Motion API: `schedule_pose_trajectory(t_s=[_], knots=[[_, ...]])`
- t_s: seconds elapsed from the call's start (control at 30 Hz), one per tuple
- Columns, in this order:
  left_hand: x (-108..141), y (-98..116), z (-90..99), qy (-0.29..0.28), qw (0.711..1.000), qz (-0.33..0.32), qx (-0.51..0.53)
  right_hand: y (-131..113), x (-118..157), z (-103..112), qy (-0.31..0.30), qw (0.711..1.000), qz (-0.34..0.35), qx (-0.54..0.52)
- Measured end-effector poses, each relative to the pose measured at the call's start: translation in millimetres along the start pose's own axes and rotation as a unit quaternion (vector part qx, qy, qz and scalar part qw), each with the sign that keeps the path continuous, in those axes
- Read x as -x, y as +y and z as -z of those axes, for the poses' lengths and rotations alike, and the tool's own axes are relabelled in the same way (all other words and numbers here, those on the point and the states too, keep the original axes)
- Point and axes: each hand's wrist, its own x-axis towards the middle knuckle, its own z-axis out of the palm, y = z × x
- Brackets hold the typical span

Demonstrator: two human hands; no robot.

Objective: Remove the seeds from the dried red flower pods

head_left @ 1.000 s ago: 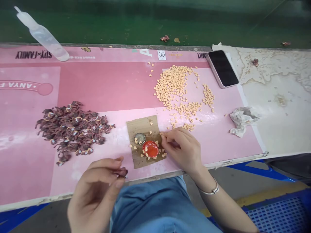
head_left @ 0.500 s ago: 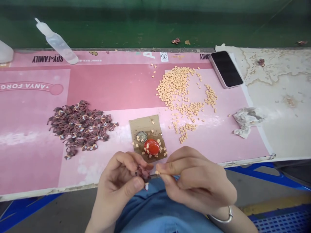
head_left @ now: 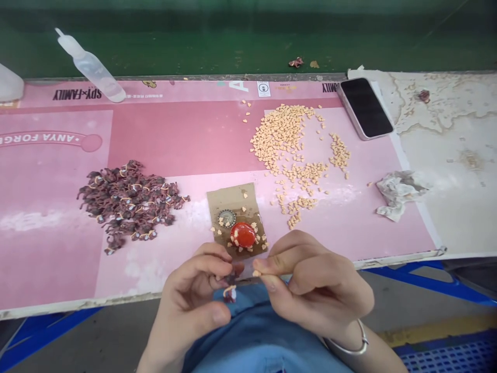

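Between the fingers of my left hand (head_left: 196, 295) is a small dark maroon figurine (head_left: 230, 294) with a yellow and white band on it; the fingers partly cover it. My right hand (head_left: 316, 287) pinches a tiny cream-coloured piece (head_left: 257, 273) between thumb and forefinger, a short way right of the figurine and apart from it. Just beyond both hands lies a brown card (head_left: 232, 192) holding a red glossy disc (head_left: 243, 234), a bottle cap (head_left: 227, 218) and several loose cream pieces.
A pile of maroon figurines (head_left: 130, 199) lies to the left, and a heap of cream pieces (head_left: 277, 132) sits beyond the card. A squeeze bottle (head_left: 93, 67), a phone (head_left: 367, 109) and crumpled tissue (head_left: 399, 194) rest farther out. A green wall (head_left: 194, 41) bounds the back.
My left thumb has moved down away from the fingers, and the figurine has turned in them. My right hand has shifted slightly, still pinching the cream piece. The view has moved a little.
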Motion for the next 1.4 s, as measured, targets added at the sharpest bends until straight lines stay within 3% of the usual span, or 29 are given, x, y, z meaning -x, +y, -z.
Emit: schedule_pose_trajectory(t_s=[0.1, 0.3, 0.4, 0.53, 0.7, 0.77, 0.83, 0.93, 1.17, 1.4], knots=[[3.3, -2.5, 1.0, 0.030, 0.999, -0.014, -0.036, 0.8, 0.5, -0.7, 0.012, 1.000, -0.003, -0.007], [-0.3, 2.0, -17.5, 0.079, 0.995, -0.025, -0.049, -3.2, 4.3, -0.1, -0.005, 0.999, -0.029, -0.038], [-2.6, 2.4, -22.3, 0.062, 0.998, -0.025, -0.004, -5.4, 7.0, -1.7, -0.004, 0.998, -0.042, -0.054], [2.7, 1.5, -20.8, 0.010, 0.997, 0.040, 0.060, -6.3, 7.6, -1.9, -0.016, 0.998, -0.037, -0.056], [5.1, 1.5, -21.7, 0.052, 0.997, 0.021, 0.058, -8.8, 6.0, -0.7, -0.074, 0.997, 0.003, -0.012], [3.2, 1.2, -22.5, 0.063, 0.997, 0.010, 0.041, -11.0, 10.2, -6.5, -0.052, 0.999, 0.004, 0.001], [1.8, 1.0, -23.1, 0.059, 0.997, 0.008, 0.043, -13.3, 16.7, -15.1, 0.016, 1.000, -0.005, 0.009], [2.3, 2.3, -24.2, 0.048, 0.996, 0.039, 0.068, -14.9, 23.0, -22.6, 0.071, 0.997, -0.018, 0.010], [4.4, 5.8, -26.7, 0.004, 0.988, 0.112, 0.105, -9.1, 11.8, -0.3, -0.075, 0.997, 0.007, 0.006], [3.1, 2.9, -28.0, -0.017, 0.977, 0.130, 0.167, -7.1, 12.8, 1.5, -0.090, 0.996, -0.001, 0.000]])
